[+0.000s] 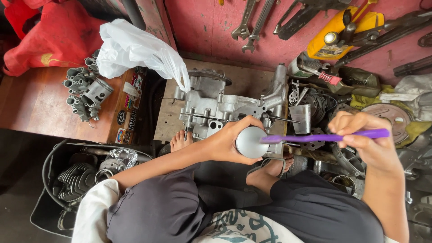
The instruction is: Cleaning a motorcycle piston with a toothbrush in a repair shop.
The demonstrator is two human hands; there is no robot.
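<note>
Left hand point(225, 141) fingers clamped on a grey piston point(250, 142), right hand point(364, 135) fingers pinching a purple toothbrush point(326, 137); pressing hard could, seemingly, knock the piston loose.

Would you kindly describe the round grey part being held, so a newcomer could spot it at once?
Start at the big silver engine case on the wooden board. Just in front of it, the left hand holds a smooth grey piston, touched by a purple toothbrush in the right hand. Neighbouring parts are ribbed or bolted.

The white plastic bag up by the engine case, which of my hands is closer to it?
Left. The left hand holds a grey piston just below-right of the white plastic bag; the right hand, holding the purple brush, is far right.
</note>
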